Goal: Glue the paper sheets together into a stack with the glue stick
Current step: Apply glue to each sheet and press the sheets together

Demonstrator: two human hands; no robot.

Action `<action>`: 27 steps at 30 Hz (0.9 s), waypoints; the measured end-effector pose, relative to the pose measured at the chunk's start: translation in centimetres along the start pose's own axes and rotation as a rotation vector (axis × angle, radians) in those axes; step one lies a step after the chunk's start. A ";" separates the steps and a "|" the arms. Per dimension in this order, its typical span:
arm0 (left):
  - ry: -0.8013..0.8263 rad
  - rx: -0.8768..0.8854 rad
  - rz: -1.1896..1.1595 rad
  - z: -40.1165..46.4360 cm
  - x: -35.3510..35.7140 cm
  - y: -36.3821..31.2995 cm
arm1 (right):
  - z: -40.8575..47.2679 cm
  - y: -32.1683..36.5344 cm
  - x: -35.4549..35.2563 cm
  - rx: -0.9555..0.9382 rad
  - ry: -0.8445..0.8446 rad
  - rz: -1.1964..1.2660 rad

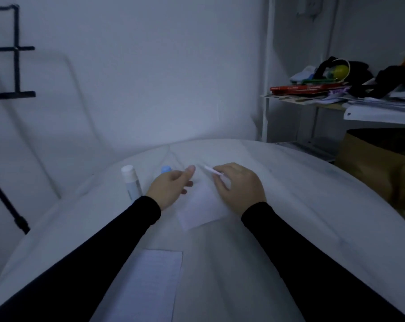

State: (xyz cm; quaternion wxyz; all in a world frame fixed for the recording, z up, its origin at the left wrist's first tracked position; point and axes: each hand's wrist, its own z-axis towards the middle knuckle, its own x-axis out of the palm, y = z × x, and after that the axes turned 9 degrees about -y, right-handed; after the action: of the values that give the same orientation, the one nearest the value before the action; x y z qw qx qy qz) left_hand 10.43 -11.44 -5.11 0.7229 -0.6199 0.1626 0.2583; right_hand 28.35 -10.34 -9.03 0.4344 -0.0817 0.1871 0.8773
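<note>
**Hands over a paper sheet on a white-covered table**

Far left on the table point(289, 205) lies a white cylindrical glue stick point(131, 182), a blue cap point(166, 169) beside it. The left hand point(171, 188) hovers with relaxed fingers. Between the hands lies a flat paper sheet point(200, 209); the right hand point(239, 188) pinches its lifted far edge. Another lined sheet point(155, 282) lies nearer. A cluttered shelf point(380, 113) stands far right.

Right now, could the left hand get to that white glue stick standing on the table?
Probably yes. The glue stick stands upright just outside the left hand, with nothing between them; that hand looks empty and open.
</note>
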 end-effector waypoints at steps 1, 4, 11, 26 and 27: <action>-0.029 -0.089 -0.150 0.1 -0.3 -0.1 | -0.2 1.0 0.3 -0.077 0.013 0.024; -0.094 -0.207 -0.425 0.0 -1.1 0.2 | -0.7 2.8 0.7 -0.241 0.093 0.052; -0.062 -0.218 -0.582 -0.8 -2.8 2.3 | -0.9 2.4 0.0 0.365 0.319 0.004; -0.129 -0.233 -0.136 -0.6 -1.5 2.4 | -1.0 0.3 0.3 0.693 0.469 0.009; -0.126 -0.231 -0.105 -0.6 -1.5 2.5 | -1.0 0.4 0.2 0.685 0.482 -0.016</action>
State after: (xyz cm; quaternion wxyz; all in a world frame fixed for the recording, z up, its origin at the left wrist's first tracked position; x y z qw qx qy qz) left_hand 7.83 -12.07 -6.42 0.6680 -0.6892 0.0533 0.2755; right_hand 27.88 -10.74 -9.88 0.3871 -0.1368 0.5638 0.7166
